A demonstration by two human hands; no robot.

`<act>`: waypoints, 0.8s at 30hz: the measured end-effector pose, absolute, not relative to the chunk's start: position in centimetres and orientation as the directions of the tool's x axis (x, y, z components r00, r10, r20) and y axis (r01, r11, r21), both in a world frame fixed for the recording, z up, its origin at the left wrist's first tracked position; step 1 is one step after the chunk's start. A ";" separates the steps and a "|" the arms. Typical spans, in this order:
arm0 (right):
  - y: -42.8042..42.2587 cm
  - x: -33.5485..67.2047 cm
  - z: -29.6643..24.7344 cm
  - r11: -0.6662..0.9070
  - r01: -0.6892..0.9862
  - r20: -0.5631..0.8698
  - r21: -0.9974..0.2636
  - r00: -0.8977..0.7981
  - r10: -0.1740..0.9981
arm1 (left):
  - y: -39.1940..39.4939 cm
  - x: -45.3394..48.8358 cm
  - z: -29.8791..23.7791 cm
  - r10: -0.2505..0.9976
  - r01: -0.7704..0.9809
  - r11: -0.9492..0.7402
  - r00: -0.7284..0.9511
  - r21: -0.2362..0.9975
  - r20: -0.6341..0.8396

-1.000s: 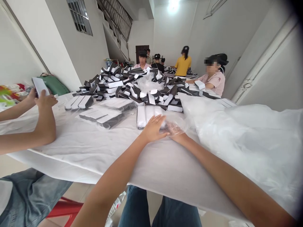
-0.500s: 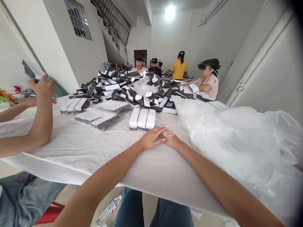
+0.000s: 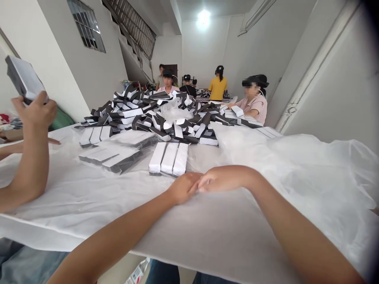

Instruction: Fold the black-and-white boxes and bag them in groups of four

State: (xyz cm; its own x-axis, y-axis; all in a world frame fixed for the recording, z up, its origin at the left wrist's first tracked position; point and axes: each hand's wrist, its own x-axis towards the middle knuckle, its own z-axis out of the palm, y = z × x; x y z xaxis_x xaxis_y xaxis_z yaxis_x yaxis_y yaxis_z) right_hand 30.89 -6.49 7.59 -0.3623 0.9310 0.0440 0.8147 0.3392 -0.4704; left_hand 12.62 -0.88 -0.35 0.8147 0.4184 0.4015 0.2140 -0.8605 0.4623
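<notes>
My left hand (image 3: 181, 188) and my right hand (image 3: 223, 178) lie on the white tablecloth (image 3: 89, 193), fingertips touching, and neither holds anything. Just beyond them stands a row of three white-and-black boxes (image 3: 168, 159), not touching my hands. Left of that row lie more such boxes under clear plastic (image 3: 111, 156). A loose heap of black-and-white boxes (image 3: 154, 118) covers the middle of the table. To my right spreads a large sheet of clear plastic (image 3: 299, 173).
At the left, a co-worker's hand (image 3: 35, 112) holds up a white-and-black box (image 3: 23, 78). A co-worker in a pink shirt (image 3: 254, 105) sits at the table's right. Further back are several people, one in yellow (image 3: 218, 87). A wall runs along the right side.
My hands have drawn back from the boxes and come together, and the plastic no longer lies over my right hand. The co-worker's box has risen and moved left. The whole view has shifted.
</notes>
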 end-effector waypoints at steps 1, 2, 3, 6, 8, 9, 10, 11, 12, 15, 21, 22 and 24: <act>-6.6 31.5 9.3 0.334 0.792 -0.042 -0.512 -0.411 0.910 | -0.9 12.7 -0.5 0.386 0.213 -0.881 0.840 0.422 0.382; -6.3 32.0 10.7 0.313 0.794 -0.013 -0.520 -0.374 0.927 | -0.9 12.9 -0.7 0.350 0.202 -0.899 0.864 0.389 0.362; -5.6 32.2 11.7 0.288 0.814 0.042 -0.505 -0.310 0.950 | -0.9 13.0 -0.8 0.317 0.182 -0.910 0.885 0.372 0.341; -0.6 32.0 11.8 0.191 0.906 0.242 -0.377 -0.102 0.965 | -1.0 13.1 -1.0 0.251 0.120 -0.906 0.924 0.406 0.287; 4.1 31.4 10.0 0.124 0.962 0.283 -0.242 -0.052 0.958 | -0.9 13.0 -1.0 0.255 0.116 -0.893 0.926 0.435 0.278; 6.5 31.0 8.9 0.105 0.971 0.271 -0.216 -0.044 0.962 | -0.8 12.9 -1.0 0.261 0.117 -0.887 0.925 0.447 0.276; 8.8 30.7 7.7 0.091 0.976 0.258 -0.197 -0.038 0.965 | -0.7 12.8 -1.0 0.263 0.115 -0.881 0.925 0.459 0.273; 10.9 30.5 6.6 0.084 0.980 0.238 -0.178 -0.039 0.970 | -0.6 12.7 -1.0 0.264 0.112 -0.876 0.926 0.469 0.271; 12.7 30.3 5.7 0.078 0.983 0.220 -0.164 -0.040 0.975 | -0.4 12.7 -1.1 0.262 0.106 -0.872 0.926 0.478 0.271; 17.0 29.9 4.1 0.059 0.991 0.155 -0.119 -0.040 0.987 | -0.1 12.5 -1.4 0.264 0.094 -0.860 0.924 0.502 0.278; 19.6 29.3 2.7 0.012 0.997 0.110 -0.072 -0.004 0.994 | 0.3 12.3 -2.0 0.278 0.095 -0.838 0.922 0.538 0.270; 19.2 29.2 2.5 0.004 0.998 0.129 -0.063 0.005 0.992 | 0.3 12.3 -2.0 0.275 0.091 -0.837 0.923 0.539 0.270; 17.6 29.3 2.1 -0.020 0.999 0.177 -0.048 0.029 0.984 | 0.4 12.4 -1.9 0.265 0.081 -0.839 0.925 0.538 0.274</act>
State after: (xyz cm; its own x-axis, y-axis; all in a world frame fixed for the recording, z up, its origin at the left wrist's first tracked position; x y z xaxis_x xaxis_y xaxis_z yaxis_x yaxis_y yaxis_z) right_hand 29.32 17.56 2.10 0.0286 0.9837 0.1773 0.9987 -0.0204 -0.0475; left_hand 12.36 0.35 -1.91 0.9247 0.2646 0.2738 0.0810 -0.8393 0.5377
